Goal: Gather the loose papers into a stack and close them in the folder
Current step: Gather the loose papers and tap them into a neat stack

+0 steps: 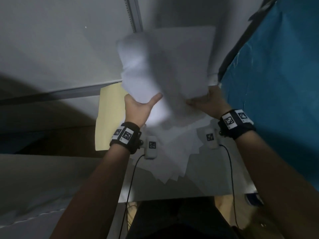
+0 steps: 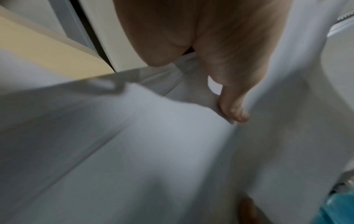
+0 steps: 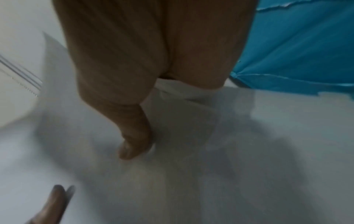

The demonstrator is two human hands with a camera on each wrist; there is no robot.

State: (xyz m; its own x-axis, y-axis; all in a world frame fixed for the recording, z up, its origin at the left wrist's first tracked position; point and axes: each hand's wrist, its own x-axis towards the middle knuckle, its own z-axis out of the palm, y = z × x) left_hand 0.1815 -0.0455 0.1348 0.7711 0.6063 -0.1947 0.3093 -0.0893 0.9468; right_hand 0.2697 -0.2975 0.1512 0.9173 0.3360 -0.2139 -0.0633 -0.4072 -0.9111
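**Papers lifted, folder still waiting**

Nearest, more white sheets (image 1: 174,163) are lying fanned and ungathered on the table (image 1: 215,183). Beyond them, the left hand (image 1: 138,107) and right hand (image 1: 209,103) are each gripping a blurred bundle of papers (image 1: 165,66), raised above the table. The yellow folder (image 1: 110,114) is lying left, partly covered. A blue sheet (image 1: 279,83) is crowding the right side.

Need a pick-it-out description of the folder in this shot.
Start at the white table covered in loose white papers. Look past the left hand: the folder lies flat at the papers' left edge, partly under them. It is the only pale yellow sheet; everything beside it is white.
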